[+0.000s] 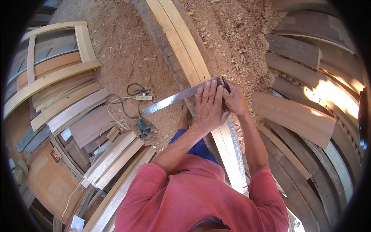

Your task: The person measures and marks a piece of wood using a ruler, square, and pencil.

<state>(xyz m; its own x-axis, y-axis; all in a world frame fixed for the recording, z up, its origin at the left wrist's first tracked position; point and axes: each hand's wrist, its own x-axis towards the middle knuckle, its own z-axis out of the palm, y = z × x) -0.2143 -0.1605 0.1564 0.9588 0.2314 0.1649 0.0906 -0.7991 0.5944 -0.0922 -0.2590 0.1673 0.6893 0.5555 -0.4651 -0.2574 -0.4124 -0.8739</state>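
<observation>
Bright daylt, blown-out glare on RHS planks [335,96], glint off metal blade [176,96], fisheye bend w/ blk corners.

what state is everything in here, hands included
left hand: spread flat, pressing on the blade
right hand: closed around a slim black object
metal blade: lying across the pale strips
pale strips: side by side, lengthwise on a beam
teal power tool: on the ground; on or off, can't tell
wooden frame: assembled

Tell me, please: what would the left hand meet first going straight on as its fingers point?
Past the metal blade under its fingers, the left hand would probably meet the pale strip or dark beam beside it; depth is unclear.
</observation>
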